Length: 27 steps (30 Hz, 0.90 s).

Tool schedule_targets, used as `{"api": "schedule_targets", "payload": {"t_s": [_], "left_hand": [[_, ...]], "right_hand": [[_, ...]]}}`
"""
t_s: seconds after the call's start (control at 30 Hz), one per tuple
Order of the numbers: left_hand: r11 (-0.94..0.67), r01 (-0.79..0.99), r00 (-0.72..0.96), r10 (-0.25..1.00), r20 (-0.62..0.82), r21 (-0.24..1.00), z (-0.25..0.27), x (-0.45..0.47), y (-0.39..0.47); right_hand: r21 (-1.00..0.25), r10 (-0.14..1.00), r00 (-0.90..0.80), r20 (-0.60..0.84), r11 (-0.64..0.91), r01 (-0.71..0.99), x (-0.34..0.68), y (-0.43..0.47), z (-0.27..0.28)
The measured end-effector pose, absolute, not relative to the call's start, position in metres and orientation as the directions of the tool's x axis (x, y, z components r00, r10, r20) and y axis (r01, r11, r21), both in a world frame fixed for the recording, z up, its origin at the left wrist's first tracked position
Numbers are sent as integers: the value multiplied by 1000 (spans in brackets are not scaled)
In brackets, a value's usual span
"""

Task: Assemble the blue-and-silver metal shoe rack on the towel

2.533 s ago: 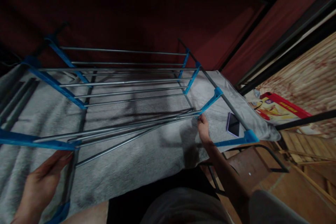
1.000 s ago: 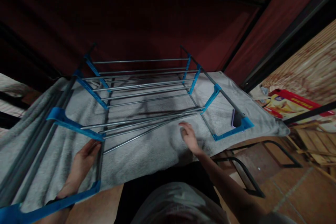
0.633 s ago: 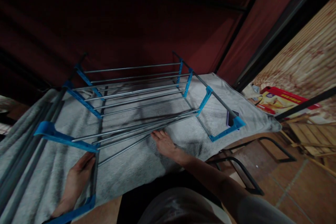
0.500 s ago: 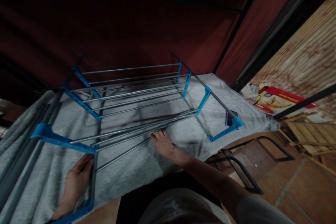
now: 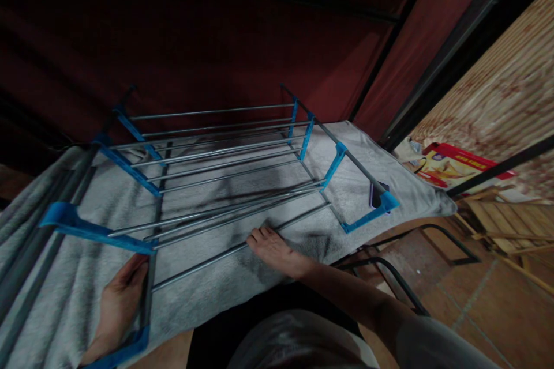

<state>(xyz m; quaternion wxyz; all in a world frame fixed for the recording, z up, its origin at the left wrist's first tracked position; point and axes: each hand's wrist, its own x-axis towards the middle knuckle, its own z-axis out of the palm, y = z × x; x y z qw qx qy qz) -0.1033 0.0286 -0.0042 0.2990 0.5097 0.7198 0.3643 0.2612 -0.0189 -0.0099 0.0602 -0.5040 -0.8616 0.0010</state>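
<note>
A rack (image 5: 229,153) of grey metal tubes and blue plastic brackets lies across a grey blanket. My right hand (image 5: 270,247) is closed around the middle of the nearest metal tube (image 5: 199,271), which spans between the two end frames. At the left end my left hand (image 5: 123,302) grips the upright tube of the frame, just below a blue bracket (image 5: 104,232); its fingertips are partly hidden behind the tube. Beyond my right hand, several thin tubes converge toward a blue bracket (image 5: 332,167) on the right side.
Several loose grey tubes (image 5: 32,265) lie on the blanket (image 5: 415,196) at the left. A phone (image 5: 375,195) rests by the right bracket. Past the right edge are a black metal-framed seat (image 5: 389,268), a red and yellow box (image 5: 463,164) and a wooden chair (image 5: 511,222).
The near tube held by my right hand has swung toward me at its right part, away from the other tubes, and now meets the right frame lower down. My left hand stays on the left frame.
</note>
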Motion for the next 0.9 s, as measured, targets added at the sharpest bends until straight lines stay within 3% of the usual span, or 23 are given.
{"api": "schedule_targets", "payload": {"t_s": [0.4,0.7,0.9], "left_hand": [[273,549,-277,951,-137,790,-4,-104,28],[233,558,-310,949,-61,796,-14,-109,28],[228,515,-345,937,-43,826,-18,-108,29]], "right_hand": [[-156,887,-459,54,462,873,266,-28,-10],[-194,897,-439,54,441,877,258,-13,-15],[-152,888,-460,29,459,876,257,-19,-5]]}}
